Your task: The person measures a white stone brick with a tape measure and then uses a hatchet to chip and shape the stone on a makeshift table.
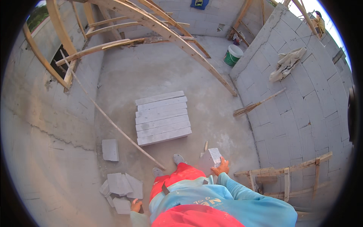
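In the head view, your right hand (222,167) has its fingers part-spread against the near right side of a pale block (214,154); how firmly it grips, I cannot tell. The block lies just far and left of that palm, right of your feet; foreshortening hides which axis is longest. Your left hand (136,205), well apart from it, is bent beside the near-left block pieces (119,184), a dark object (141,209) against it, its hold unclear.
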The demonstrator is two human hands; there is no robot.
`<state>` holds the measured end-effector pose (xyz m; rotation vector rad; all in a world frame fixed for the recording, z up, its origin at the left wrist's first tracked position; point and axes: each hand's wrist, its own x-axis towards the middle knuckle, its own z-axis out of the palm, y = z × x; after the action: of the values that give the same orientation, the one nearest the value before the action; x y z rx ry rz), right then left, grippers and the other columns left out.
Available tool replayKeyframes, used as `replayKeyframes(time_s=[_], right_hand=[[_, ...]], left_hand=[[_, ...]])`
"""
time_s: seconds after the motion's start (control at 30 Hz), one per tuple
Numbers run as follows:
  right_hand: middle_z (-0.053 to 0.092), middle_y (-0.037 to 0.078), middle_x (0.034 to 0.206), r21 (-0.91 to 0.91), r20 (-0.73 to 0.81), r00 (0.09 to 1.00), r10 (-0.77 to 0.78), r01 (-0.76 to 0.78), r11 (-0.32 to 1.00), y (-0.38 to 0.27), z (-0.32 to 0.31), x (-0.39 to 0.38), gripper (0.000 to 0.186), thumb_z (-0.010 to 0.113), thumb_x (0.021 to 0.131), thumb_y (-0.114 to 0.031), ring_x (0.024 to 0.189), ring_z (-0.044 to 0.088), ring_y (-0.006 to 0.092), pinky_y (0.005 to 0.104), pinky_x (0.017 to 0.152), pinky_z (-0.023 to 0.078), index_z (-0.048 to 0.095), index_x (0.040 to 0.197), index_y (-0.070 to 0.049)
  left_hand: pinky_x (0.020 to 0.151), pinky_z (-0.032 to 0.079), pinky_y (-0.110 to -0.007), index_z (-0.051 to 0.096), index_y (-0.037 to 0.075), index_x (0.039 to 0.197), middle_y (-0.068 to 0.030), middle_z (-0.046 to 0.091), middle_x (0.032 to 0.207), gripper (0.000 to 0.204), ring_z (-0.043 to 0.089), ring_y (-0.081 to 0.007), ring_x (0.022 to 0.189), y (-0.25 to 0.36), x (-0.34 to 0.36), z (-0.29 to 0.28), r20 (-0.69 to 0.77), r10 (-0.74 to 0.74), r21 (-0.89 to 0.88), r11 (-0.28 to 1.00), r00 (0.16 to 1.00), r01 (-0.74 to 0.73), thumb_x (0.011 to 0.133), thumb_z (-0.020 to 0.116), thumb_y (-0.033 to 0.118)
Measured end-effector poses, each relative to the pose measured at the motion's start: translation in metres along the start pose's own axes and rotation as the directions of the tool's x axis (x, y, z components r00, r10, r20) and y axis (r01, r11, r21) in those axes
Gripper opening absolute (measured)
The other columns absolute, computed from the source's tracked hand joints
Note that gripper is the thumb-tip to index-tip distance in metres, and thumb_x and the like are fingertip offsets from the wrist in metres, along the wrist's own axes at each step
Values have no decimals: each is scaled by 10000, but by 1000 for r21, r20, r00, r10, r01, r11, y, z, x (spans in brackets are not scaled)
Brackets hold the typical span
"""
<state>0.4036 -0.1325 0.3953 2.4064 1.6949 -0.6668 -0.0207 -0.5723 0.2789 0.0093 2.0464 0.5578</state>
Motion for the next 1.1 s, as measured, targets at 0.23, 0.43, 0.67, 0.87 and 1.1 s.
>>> replayKeyframes(time_s=[0.23, 0.43, 0.67, 0.87, 1.1], right_hand=[[488, 155, 1335, 11, -9, 996, 89, -89, 996, 41, 28, -87, 986, 908, 576, -361, 1126, 645, 422, 521, 950, 554, 484, 1463, -274], [498, 154, 1317, -9, 26, 977, 214, -214, 977, 99, 52, -122, 1024, 930, 524, -425, 1141, 644, 415, 520, 939, 552, 519, 1450, -279], [491, 171, 1337, 79, -2, 942, 337, -335, 939, 124, 65, -134, 1033, 930, 509, -415, 1142, 648, 426, 518, 949, 551, 522, 1448, -275], [486, 151, 1364, 182, -32, 876, 481, -468, 865, 108, 23, -111, 1087, 941, 505, -356, 1191, 618, 417, 500, 1001, 542, 464, 1475, -239], [484, 142, 1368, 223, -12, 863, 506, -491, 842, 106, -8, -13, 1037, 941, 551, -297, 1192, 623, 393, 492, 992, 548, 468, 1471, -232]], left_hand=[[844, 552, -335, 641, -45, 1301, -181, 728, 1064, 722, 694, -264, 952, 50, 72, -91, -58, 137, 211, 970, 989, -122, 633, 760, 201], [851, 556, -321, 635, -30, 1311, -169, 735, 1066, 735, 699, -229, 967, 86, 135, -58, 124, 163, 288, 938, 979, -192, 650, 798, 249], [888, 542, -289, 630, -23, 1338, -155, 744, 1077, 739, 702, -208, 979, 126, 153, 15, 343, 236, 449, 809, 909, -379, 694, 780, 305], [871, 529, -281, 634, 27, 1349, -140, 706, 1129, 725, 657, -175, 995, 173, 129, 61, 443, 86, 477, 820, 893, -316, 705, 770, 329], [1009, 485, -334, 652, 50, 1319, -167, 654, 1290, 667, 617, -292, 1177, 237, 129, 81, 359, 48, 524, 816, 932, -244, 719, 756, 321]])
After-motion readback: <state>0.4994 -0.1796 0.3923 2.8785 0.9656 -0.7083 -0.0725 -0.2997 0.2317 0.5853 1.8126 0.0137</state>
